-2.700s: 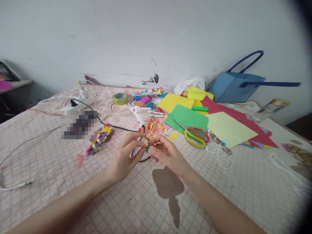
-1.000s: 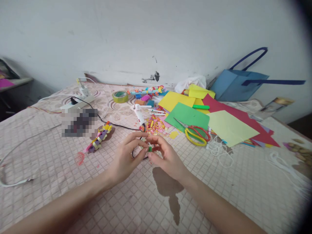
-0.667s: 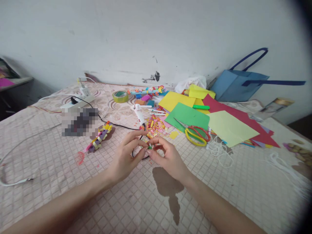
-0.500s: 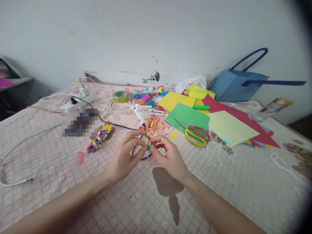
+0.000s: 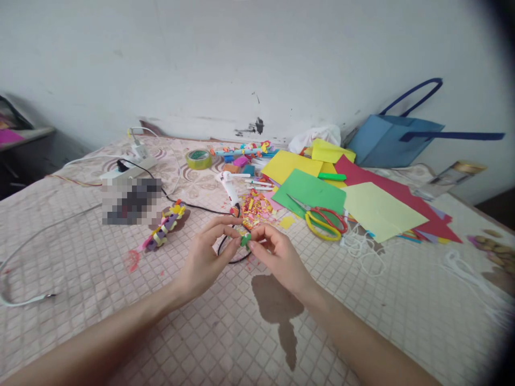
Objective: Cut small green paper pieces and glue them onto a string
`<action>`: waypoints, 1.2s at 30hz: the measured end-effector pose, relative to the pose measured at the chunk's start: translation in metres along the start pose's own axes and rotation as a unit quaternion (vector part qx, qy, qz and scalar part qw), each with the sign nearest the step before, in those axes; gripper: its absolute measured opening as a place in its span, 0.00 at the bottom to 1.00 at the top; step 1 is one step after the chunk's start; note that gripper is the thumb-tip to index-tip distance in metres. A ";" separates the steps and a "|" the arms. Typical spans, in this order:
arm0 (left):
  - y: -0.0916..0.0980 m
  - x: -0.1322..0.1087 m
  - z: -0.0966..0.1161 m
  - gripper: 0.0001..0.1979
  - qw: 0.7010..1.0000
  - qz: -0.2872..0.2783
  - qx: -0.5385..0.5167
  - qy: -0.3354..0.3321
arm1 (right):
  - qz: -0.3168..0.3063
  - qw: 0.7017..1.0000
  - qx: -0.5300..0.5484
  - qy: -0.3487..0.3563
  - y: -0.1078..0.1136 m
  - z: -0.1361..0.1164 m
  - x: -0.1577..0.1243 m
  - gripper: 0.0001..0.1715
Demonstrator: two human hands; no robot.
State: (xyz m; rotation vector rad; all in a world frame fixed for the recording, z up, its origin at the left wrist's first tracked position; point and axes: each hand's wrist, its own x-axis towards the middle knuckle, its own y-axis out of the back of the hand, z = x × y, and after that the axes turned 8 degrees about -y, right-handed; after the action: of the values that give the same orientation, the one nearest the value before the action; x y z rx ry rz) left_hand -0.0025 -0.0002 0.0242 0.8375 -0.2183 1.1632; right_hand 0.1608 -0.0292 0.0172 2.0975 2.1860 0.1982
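Between my two hands, over the middle of the table, is a small green craft piece (image 5: 245, 239) with a bit of white on its upper part. My left hand (image 5: 211, 247) pinches its left side with thumb and fingertips. From the right, my right hand (image 5: 279, 256) grips the other side, fingers curled in. Just beyond the hands lie a white glue gun (image 5: 228, 188) with a black cord and a heap of tiny coloured scraps (image 5: 255, 208). A decorated purple-and-yellow craft figure (image 5: 163, 229) rests to the left.
Scissors with red and yellow handles (image 5: 325, 224) lie on green paper (image 5: 308, 192). Further right are red paper (image 5: 374, 185), white string (image 5: 364, 252) and a blue bag (image 5: 392, 142). Yellow tape (image 5: 198, 158) and a power strip (image 5: 129, 168) stand at the back left.
The green piece has turned between the fingers and shows more of its face. My right fingers have shifted slightly; both arms stay nearly in place.
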 end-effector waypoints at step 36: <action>0.000 -0.002 0.002 0.06 0.997 0.011 0.036 -0.074 | 0.033 0.980 -0.145 0.135 0.002 -0.003 -0.002 0.06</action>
State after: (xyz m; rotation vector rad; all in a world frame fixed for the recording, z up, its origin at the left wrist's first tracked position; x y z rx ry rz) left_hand -0.0031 -0.0030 0.0244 0.9883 -0.3092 1.1369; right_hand 0.1628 -0.0312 0.0201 2.0775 2.0656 0.7993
